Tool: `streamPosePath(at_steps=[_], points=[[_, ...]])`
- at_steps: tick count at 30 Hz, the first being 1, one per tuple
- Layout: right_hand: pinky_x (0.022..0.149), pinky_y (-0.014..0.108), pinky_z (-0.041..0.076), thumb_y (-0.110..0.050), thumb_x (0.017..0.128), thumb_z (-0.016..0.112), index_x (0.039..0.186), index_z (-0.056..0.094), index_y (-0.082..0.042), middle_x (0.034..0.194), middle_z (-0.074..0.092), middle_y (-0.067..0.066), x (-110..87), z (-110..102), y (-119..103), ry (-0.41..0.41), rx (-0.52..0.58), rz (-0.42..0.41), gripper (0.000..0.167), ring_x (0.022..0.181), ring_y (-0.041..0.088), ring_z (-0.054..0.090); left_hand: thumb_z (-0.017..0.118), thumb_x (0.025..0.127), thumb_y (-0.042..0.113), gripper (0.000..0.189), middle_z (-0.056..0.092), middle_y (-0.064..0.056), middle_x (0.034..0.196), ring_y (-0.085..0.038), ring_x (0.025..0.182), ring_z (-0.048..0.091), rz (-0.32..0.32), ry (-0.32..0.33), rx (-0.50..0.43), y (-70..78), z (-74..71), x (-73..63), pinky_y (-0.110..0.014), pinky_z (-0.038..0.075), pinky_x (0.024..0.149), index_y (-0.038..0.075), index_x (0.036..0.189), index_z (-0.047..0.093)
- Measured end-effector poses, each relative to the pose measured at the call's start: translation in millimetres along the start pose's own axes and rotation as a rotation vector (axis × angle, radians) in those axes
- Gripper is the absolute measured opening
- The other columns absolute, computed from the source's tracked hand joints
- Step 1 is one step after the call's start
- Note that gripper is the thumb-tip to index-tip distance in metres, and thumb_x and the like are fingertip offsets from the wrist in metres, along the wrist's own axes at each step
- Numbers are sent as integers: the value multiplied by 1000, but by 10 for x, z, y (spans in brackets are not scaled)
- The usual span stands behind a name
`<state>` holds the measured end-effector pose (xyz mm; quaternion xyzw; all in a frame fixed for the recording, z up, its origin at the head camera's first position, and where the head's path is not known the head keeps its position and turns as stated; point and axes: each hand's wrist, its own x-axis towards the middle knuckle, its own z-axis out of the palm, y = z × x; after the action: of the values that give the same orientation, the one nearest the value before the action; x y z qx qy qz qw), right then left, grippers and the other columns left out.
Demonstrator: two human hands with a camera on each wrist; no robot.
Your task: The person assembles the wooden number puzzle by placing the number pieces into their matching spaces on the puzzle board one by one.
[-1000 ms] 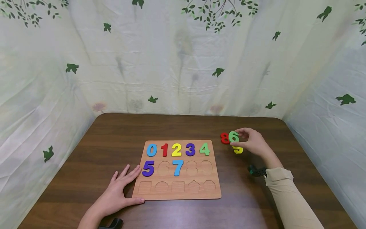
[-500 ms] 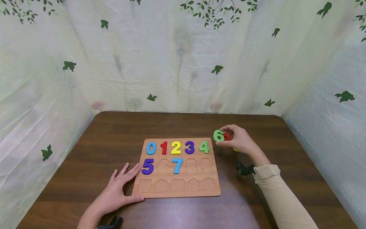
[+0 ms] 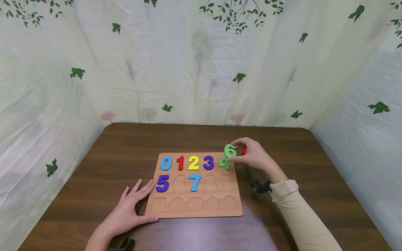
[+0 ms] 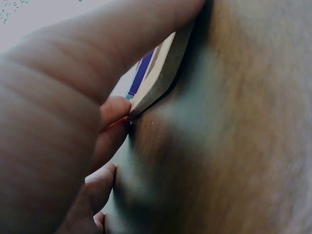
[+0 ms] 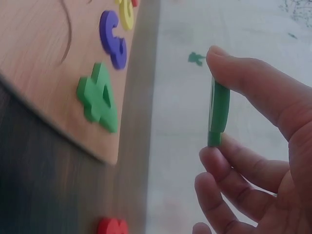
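Note:
My right hand (image 3: 253,155) pinches a green number 6 (image 3: 226,150) between thumb and fingertips, and in the right wrist view that 6 (image 5: 221,108) shows edge-on above the board. From the head it overlaps the top of the green 4 (image 3: 224,164) in the board's upper right corner. My left hand (image 3: 125,208) rests spread at the left side of the wooden number board (image 3: 201,212), fingertips against its edge (image 4: 163,78) and thumb at the lower left corner. A purple 5 (image 3: 165,189) and blue 7 (image 3: 195,183) stand in its middle row.
A red number piece (image 3: 244,151) lies on the brown table (image 3: 176,137) behind my right hand, mostly hidden. The board's top row also holds a blue 0, red 1, yellow 2 and purple 3 (image 3: 211,163). Pale leaf-printed cloth (image 3: 201,80) surrounds the table.
My right hand has carried the green 6 leftward from beside the red 8 to the board's upper right corner. The yellow piece is now hidden. My left hand stays put.

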<state>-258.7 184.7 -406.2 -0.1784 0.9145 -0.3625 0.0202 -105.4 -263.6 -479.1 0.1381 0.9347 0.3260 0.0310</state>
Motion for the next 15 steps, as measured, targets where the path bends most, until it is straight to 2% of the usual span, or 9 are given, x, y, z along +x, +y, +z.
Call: streamPosePath(at_steps=[7, 15], points=[[100, 49, 56, -37, 82, 95, 131, 73, -10, 123, 71, 12, 35, 113, -125, -25, 20, -14, 60, 113, 34, 66, 91, 75, 64, 107, 44, -9, 171, -56, 162, 16, 4, 3, -14, -26, 17, -3, -83, 3, 122, 21, 163, 49], [99, 46, 58, -37, 83, 94, 131, 72, -9, 122, 70, 8, 73, 303, -262, -43, 50, -16, 60, 114, 30, 66, 92, 75, 62, 106, 44, -10, 171, -57, 162, 17, 5, 3, -5, 2, -5, -3, -84, 4, 121, 19, 163, 50]])
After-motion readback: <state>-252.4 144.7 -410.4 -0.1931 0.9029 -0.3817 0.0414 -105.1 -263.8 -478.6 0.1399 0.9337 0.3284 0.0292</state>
